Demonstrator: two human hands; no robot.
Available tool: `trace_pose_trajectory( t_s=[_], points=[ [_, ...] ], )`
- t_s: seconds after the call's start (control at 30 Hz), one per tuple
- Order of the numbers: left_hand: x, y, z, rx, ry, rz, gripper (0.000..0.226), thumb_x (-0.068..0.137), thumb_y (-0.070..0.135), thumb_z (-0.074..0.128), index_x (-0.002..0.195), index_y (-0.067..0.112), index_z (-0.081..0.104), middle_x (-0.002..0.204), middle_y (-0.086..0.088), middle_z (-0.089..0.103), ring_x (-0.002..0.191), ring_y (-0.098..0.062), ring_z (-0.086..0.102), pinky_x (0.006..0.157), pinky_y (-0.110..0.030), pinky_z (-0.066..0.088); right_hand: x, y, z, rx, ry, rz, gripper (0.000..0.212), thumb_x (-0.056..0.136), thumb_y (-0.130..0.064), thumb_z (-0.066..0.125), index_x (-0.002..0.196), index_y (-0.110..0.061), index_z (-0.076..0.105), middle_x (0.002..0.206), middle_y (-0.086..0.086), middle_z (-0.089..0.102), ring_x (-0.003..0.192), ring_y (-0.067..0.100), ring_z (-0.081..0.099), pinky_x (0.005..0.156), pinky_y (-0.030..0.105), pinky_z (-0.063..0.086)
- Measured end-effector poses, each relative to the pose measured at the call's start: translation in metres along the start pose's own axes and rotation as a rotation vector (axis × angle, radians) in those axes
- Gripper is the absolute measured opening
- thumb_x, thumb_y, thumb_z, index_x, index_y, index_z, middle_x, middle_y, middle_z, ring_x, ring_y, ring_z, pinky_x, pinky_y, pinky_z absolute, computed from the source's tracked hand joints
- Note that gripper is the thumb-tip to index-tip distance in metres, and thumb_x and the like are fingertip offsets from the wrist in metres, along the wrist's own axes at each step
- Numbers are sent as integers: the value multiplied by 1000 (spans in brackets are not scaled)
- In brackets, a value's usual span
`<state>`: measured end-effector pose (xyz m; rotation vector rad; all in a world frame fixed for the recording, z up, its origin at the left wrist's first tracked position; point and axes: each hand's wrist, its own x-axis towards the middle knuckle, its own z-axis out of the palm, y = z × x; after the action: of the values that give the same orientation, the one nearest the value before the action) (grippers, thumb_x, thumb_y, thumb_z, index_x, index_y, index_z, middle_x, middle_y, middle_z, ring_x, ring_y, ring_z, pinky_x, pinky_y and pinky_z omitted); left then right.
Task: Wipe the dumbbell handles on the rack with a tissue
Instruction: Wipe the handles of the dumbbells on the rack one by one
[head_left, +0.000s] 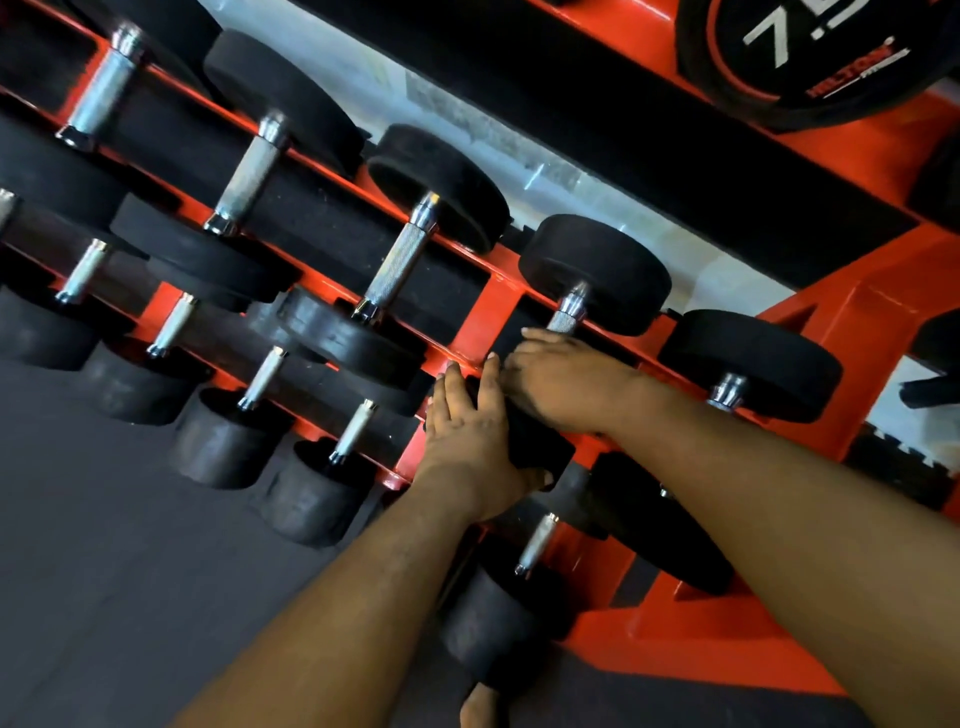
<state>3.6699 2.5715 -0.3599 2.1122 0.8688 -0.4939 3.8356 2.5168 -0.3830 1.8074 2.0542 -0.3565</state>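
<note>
The dumbbell (582, 332) in play sits on the upper tier of the red rack (498, 306), fourth along the row, far black head up by the back rail, near head down at the front edge. Only the top stub of its chrome handle (569, 312) shows, shiny and knurled; the rest is under the right hand (563, 384). That hand lies over the handle with the fingers curled down around it, nails just visible at the top. No tissue shows; whatever sits under the palm is hidden. The left hand (470, 431) is right beside it, touching it, fingers straight and flat on the dumbbell's near black head (535, 447), thumb tucked under the lower edge.

Outward now: to the left on the same tier, three more dumbbells, the closest one (410, 244) with its full chrome handle bare. To the right, another dumbbell (748, 364), handle mostly hidden behind the right forearm. Below, a lower tier of smaller dumbbells (260, 379) runs in a diagonal line, short chrome handles catching light. Up in the top right corner, a black weight plate (800, 52) with white numerals. Dark rubber flooring (104, 571) lies beneath, and a bare foot (480, 706) peeks in at the bottom.
</note>
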Motion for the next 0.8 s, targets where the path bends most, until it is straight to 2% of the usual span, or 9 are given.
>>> trace_pose_trajectory(
  t_s=[0.1,0.2,0.27,0.37,0.43,0.5,0.57,0.63,0.8],
  points=[
    [0,-1,0,-11,5,3,143,69,56,86,158,29,-23,165,-18,-23,154,-35,-20,127,-47,-4,1,0,0,10,38,-27,52,98,-34,21,131,-21,59,120,-2,65,121,20,56,124,42,16],
    [0,-2,2,-17,15,11,142,69,56,86,158,29,-21,165,-19,-23,154,-35,-19,127,-47,-4,-35,11,24,-40,172,21,51,103,-42,28,144,-20,50,143,2,54,142,23,41,125,47,11],
    [1,-2,2,-15,21,11,142,69,56,86,159,28,-20,165,-19,-22,154,-34,-19,127,-46,-4,-41,16,28,-86,202,69,53,102,-44,31,145,-18,48,147,5,51,146,24,36,124,50,11],
    [0,-1,1,-11,18,3,144,68,56,87,159,28,-21,165,-18,-22,154,-34,-19,127,-47,-3,-8,17,10,-38,129,118,50,100,-50,30,117,-18,65,113,3,66,120,25,57,123,47,20],
    [0,0,0,-12,16,5,144,68,56,87,158,28,-22,165,-19,-22,154,-35,-19,127,-48,-2,9,18,-1,-3,42,115,53,100,-56,29,108,-19,67,104,1,67,111,23,59,121,43,24],
    [-1,0,1,-15,18,4,144,68,56,87,159,28,-21,165,-19,-22,154,-35,-18,127,-48,-2,3,25,2,10,75,95,56,98,-61,30,112,-20,66,108,1,66,116,23,57,122,43,22],
    [0,-1,2,-22,26,9,144,68,55,88,159,28,-20,165,-18,-22,155,-34,-19,127,-47,-3,-19,35,15,-65,176,88,63,97,-62,29,128,-16,60,126,6,61,132,27,49,125,43,14],
    [0,-2,2,-34,24,11,143,69,54,88,159,30,-21,165,-17,-24,154,-34,-20,127,-46,-3,-31,38,21,-131,215,75,70,97,-63,26,137,-12,53,137,10,55,140,29,42,126,44,13],
    [-2,0,-1,-30,17,11,143,69,54,87,159,29,-22,165,-18,-23,154,-35,-19,127,-47,-3,18,39,-16,-115,-106,97,78,83,-83,31,112,-18,62,110,3,65,112,24,55,109,39,32]
  ],
)
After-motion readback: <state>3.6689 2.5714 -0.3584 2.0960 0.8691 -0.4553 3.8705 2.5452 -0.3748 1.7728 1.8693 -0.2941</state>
